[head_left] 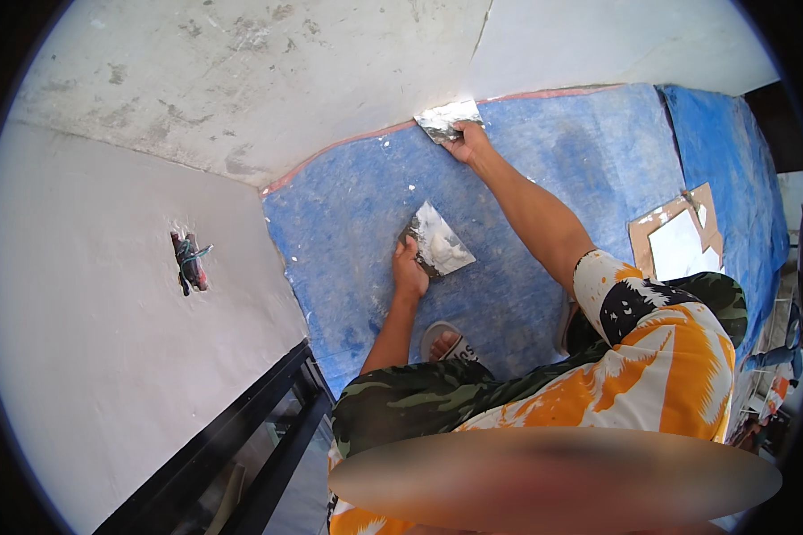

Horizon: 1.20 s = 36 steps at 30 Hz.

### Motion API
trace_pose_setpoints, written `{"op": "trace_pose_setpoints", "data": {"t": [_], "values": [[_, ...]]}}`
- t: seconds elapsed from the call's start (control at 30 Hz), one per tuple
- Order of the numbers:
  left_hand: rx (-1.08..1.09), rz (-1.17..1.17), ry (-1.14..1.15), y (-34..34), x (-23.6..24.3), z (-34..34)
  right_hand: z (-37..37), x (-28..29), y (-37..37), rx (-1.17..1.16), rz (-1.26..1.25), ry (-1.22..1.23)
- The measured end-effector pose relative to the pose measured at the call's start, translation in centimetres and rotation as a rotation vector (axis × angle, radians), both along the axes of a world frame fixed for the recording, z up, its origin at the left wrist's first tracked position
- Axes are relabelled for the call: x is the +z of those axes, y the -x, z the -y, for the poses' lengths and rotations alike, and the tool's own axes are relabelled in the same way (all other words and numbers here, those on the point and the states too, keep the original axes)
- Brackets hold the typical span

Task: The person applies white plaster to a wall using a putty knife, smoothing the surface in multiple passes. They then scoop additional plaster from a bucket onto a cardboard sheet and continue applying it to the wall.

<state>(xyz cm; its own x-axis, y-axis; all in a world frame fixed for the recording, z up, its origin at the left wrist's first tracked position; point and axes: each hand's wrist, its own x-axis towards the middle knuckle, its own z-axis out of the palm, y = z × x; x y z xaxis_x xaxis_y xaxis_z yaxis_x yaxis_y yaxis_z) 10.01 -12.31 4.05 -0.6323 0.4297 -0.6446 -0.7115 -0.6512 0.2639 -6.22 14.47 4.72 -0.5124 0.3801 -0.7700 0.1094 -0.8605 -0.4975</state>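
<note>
The left hand point(408, 269) is closed on a putty blade point(429, 253) heaped with white putty point(444, 239); farther right, the right hand point(465, 145) clamps a white-smeared scraper point(444, 116) by the far wall's point(348, 89) foot.

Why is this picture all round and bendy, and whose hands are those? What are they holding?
There's no robot here, just a person's two bare hands. The camera sits on their head and looks down through a very wide lens, so straight edges bend near the rim. The left hand holds a flat grey metal blade with a lump of white paste on it. The right hand reaches farther out, holding another flat metal blade smeared with white near the foot of a pale, smudged wall. Below is a blue floor sheet. On the right lies a brown flat board with white pieces on it.
</note>
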Motion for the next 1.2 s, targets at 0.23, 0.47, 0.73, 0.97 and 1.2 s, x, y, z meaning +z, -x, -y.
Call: {"op": "trace_pose_setpoints", "data": {"t": [0.23,0.47,0.73,0.97,1.2], "values": [[-0.055,0.023,-0.056,1.6,0.3,1.6,2.7,8.6,5.2,0.073,-0.071,-0.304],[0.149,0.098,-0.125,3.6,8.8,8.4,3.4,5.2,-1.9,0.123,0.005,-0.227],[0.310,-0.056,-0.091,4.5,17.2,17.0,2.2,8.6,2.7,0.018,-0.010,-0.315],[0.267,-0.074,-0.090,2.6,24.1,18.1,6.5,38.0,7.5,0.122,-0.093,-0.732],[0.158,-0.088,-0.126,1.3,29.3,19.3,10.2,68.9,18.2,0.254,-0.071,-1.129]]}}
